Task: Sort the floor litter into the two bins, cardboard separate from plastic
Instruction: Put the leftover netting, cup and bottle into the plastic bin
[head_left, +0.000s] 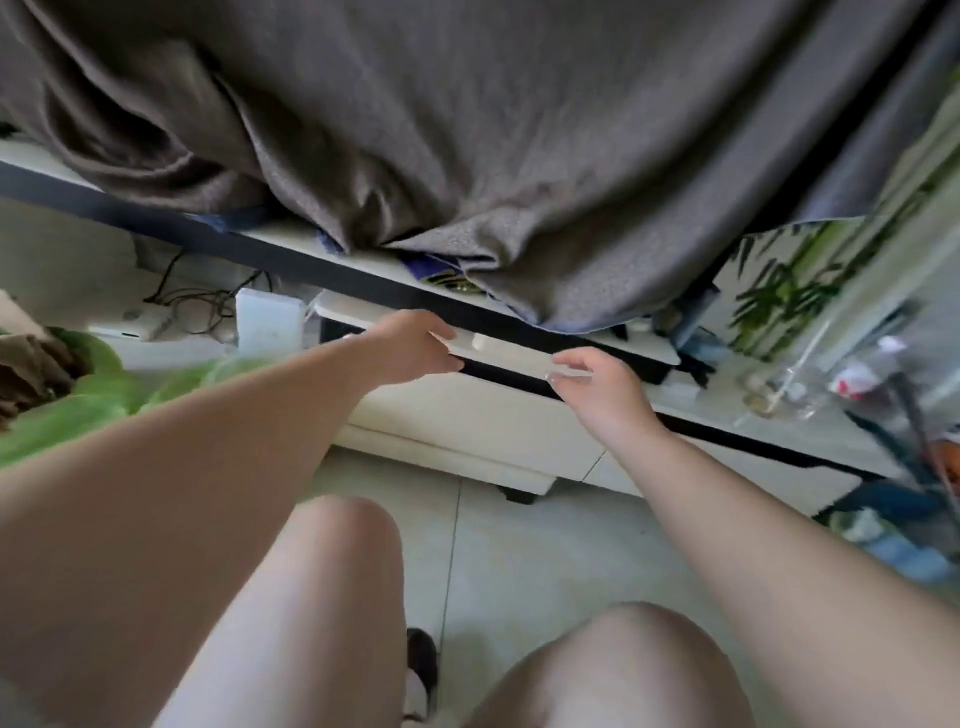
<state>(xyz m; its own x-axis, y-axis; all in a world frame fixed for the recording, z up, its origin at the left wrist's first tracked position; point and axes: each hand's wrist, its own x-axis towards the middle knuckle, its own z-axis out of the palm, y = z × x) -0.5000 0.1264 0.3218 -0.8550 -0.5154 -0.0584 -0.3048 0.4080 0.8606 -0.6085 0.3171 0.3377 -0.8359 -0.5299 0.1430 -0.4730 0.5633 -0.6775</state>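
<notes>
White flat piece (498, 347): a thin, pale strip, maybe cardboard, maybe plastic; I cannot tell which. It sits in the middle of the head view, just under the dark edge of the low cabinet (467, 431).
Long way: it runs from upper left down to lower right, along the cabinet edge.
Left hand (410, 345): fingers curl over the strip's left end and pinch it.
Right hand (597, 387): fingers are loosely bent at the strip's right end. Fingertips seem to touch it, but I cannot tell if they hold it.
Nearer hand: both are at the strip, one at each end.
Grey curtain (467, 130): hangs above, filling the top.
Green thing (78, 405): at the left edge, blurry, maybe a bin.
Next move, my guess: lift the strip away toward the person.
</notes>
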